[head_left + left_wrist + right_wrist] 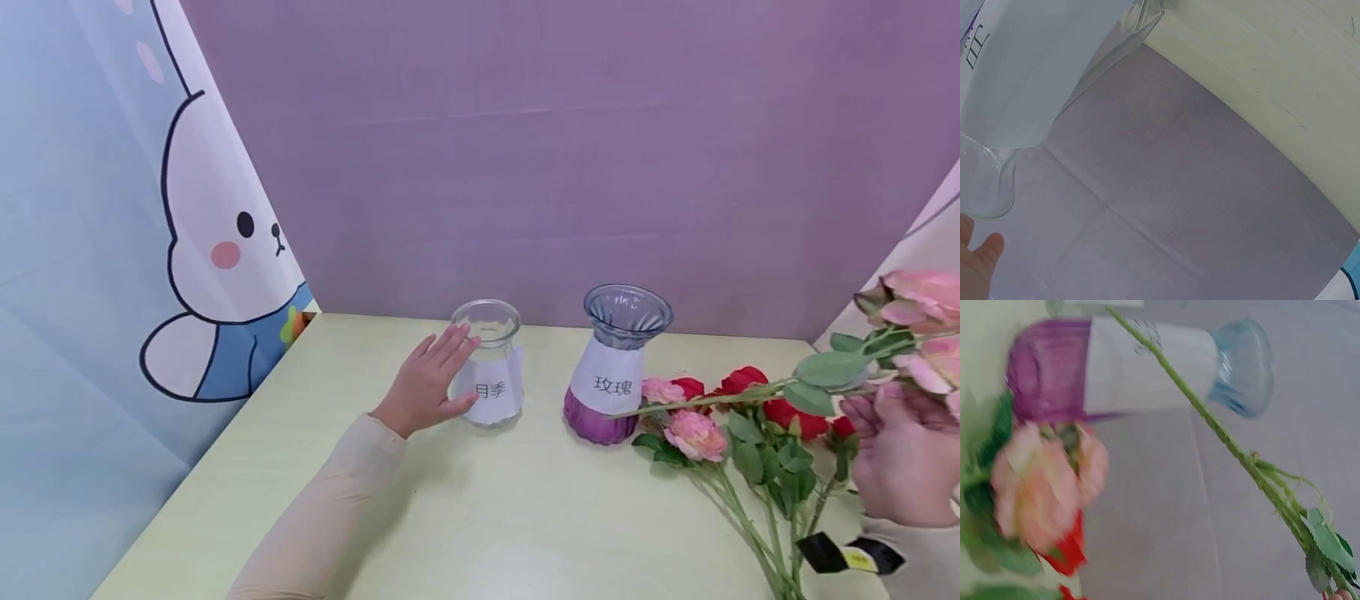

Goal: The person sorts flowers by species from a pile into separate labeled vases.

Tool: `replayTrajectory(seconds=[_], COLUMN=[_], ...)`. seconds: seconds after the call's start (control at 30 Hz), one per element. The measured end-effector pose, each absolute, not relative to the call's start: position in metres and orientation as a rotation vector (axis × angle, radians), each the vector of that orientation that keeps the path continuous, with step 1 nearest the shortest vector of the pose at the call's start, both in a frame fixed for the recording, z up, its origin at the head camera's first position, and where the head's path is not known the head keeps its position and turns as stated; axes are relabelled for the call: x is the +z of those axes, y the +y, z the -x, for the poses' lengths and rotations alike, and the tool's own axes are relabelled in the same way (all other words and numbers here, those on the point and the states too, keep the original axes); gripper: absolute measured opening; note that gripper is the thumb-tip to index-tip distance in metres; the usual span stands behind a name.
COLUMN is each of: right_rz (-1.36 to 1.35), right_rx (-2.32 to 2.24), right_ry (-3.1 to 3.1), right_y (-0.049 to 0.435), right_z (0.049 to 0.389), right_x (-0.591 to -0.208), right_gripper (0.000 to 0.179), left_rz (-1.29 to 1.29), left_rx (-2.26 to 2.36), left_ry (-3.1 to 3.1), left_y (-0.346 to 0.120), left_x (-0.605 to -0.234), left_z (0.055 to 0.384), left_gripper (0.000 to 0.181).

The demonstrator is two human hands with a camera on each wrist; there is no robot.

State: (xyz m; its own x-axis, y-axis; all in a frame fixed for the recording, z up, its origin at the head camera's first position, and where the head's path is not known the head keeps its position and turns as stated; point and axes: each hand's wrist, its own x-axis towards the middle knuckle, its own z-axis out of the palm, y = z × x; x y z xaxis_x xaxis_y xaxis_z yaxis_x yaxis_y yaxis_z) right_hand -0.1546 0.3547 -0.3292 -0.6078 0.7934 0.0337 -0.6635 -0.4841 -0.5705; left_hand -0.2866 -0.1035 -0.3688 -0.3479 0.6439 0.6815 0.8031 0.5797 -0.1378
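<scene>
My left hand [431,383], fingers straight, is beside the clear glass vase [487,396], overlapping its left rim; whether it touches is unclear. That vase wears a white paper label reading 月季. In the left wrist view its rim [988,209] shows just beyond the fingertips. My right hand [903,454] grips a pink artificial flower [926,300] by its stem, blooms to the right. Its long green stem [1222,434] points left, passing in front of the purple-and-blue glass vase [628,321], labelled 玫瑰. Only a bit of my right fingers shows in the right wrist view.
Pink flowers [696,435] and red flowers [742,379] lie in a pile at the right of the pale table [525,517], stems toward the near edge. A purple cloth [562,167] stands behind, and a rabbit-print cloth [82,292] at the left.
</scene>
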Motion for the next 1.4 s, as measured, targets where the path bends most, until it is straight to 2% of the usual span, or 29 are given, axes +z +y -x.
replayTrajectory(seconds=[0.23,0.4,0.57,0.73,1.13,1.4], right_rz=[0.347,0.251,0.109,0.044,-0.011,-0.037], right_rx=[2.103,2.151,2.195,2.222,2.245,2.2], right_ry=[-0.676,-0.579,-0.506,-0.488,-0.433,-0.457], right_y=[0.326,0.305,0.281,0.263,0.243,0.236], right_z=[0.154,0.158,0.162,0.165,0.172,0.179], right_x=[-0.336,-0.337,-0.332,-0.324,-0.301,-0.284], right_gripper=[0.011,0.013,0.007,0.011,0.013,0.017], left_rz=[1.149,1.154,1.153,1.151,1.141,1.15], left_rx=[-0.288,-0.296,-0.286,-0.29,-0.273,-0.289], left_ry=[-2.121,-2.116,-2.137,-2.141,-2.065,-2.07], left_y=[-0.105,-0.104,-0.103,-0.104,-0.104,-0.105], left_x=[-0.37,-0.37,-0.37,-0.37,-0.373,-0.375], left_z=[0.287,0.288,0.288,0.286,0.291,0.292], left_gripper=[0.069,0.069,0.072,0.071,0.077,0.07])
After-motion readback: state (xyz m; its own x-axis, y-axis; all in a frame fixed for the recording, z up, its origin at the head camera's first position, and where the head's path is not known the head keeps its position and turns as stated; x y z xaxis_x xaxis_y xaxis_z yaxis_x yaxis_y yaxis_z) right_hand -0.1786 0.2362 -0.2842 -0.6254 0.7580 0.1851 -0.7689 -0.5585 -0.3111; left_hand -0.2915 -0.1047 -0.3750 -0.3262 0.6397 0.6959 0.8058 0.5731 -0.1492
